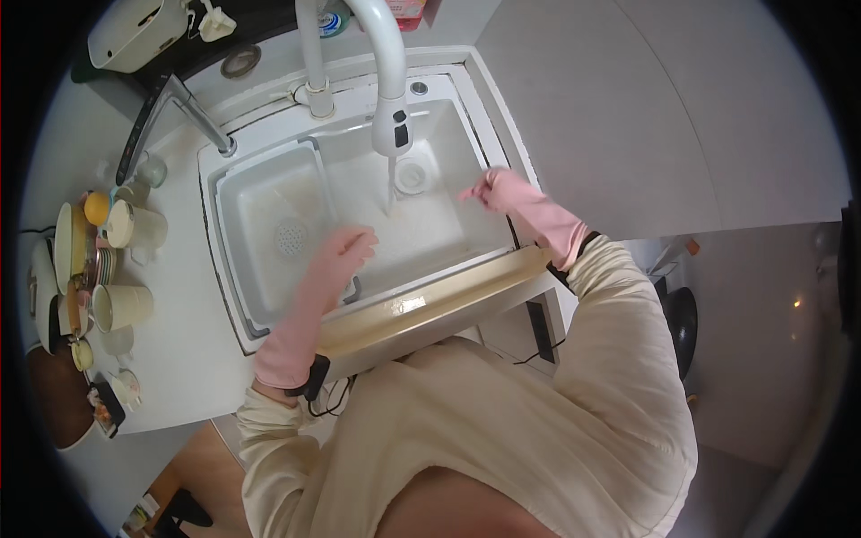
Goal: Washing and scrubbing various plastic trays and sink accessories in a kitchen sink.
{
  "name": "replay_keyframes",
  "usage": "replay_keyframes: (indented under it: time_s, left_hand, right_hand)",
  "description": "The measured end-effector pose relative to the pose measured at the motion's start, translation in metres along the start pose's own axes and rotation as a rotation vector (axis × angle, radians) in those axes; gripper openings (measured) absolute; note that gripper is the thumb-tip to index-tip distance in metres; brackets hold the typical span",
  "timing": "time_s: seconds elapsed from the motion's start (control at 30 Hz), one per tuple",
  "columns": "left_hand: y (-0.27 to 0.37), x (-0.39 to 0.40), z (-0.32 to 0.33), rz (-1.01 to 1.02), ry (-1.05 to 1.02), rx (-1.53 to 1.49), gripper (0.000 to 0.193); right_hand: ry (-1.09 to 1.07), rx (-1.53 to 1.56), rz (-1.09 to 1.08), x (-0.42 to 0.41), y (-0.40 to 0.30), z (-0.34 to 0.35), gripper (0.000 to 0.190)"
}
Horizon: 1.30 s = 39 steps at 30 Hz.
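Observation:
Both of my hands wear pink rubber gloves and hold nothing that I can see. My left hand (343, 255), slightly blurred, hovers above the divide between the sink's inset basin (269, 181) and its larger white basin (430, 235). Its fingers are loosely bent towards the right. Over the right rim of the large basin is my right hand (498, 191), one finger stretched left and the others curled. Between the hands, a thin stream of water (390, 188) falls from the white faucet's spray head (392, 131). A round drain (412, 176) lies beyond the stream.
A second faucet (202, 114) stands at the left rear corner. Several cups, including a cream cup (123, 306), crowd the left counter (181, 289). Bottles (334, 19) stand behind the sink. A grey panel (592, 121) rises at right; a wet cream ledge (430, 302) runs along the front.

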<state>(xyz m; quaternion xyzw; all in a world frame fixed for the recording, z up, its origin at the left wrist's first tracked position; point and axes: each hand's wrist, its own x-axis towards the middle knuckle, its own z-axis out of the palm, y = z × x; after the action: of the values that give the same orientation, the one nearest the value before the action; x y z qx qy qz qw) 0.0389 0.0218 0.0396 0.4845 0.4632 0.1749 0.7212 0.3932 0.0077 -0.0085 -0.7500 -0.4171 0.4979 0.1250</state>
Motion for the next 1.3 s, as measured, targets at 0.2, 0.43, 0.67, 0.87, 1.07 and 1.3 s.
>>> replay_keyframes:
  time_s: [0.2, 0.43, 0.67, 0.87, 1.07, 1.3]
  left_hand:
    - [0.018, 0.005, 0.004, -0.01, -0.018, 0.062, 0.024]
    - [0.007, 0.001, -0.012, -0.026, 0.051, 0.026, 0.027]
    - [0.013, 0.002, -0.016, -0.044, 0.09, -0.012, 0.028]
    - [0.0, 0.003, -0.022, -0.058, 0.105, -0.012, 0.032]
    - [-0.005, 0.002, -0.024, -0.077, 0.132, 0.026, 0.029]
    - [0.001, -0.003, -0.023, -0.089, 0.115, 0.009, 0.031]
  right_hand:
    - [-0.061, 0.146, -0.446, 0.021, -0.055, -0.025, 0.019]
    - [-0.253, -0.212, -0.303, 0.056, -0.047, -0.017, 0.012]
    - [-0.272, 0.464, -0.113, 0.055, -0.094, 0.03, 0.014]
    - [-0.455, 0.21, -0.085, 0.09, -0.061, 0.035, 0.015]
    - [-0.471, -0.99, 0.352, 0.09, -0.014, 0.027, 0.014]
    - [-0.529, -1.41, -0.295, 0.039, 0.055, 0.034, 0.022]
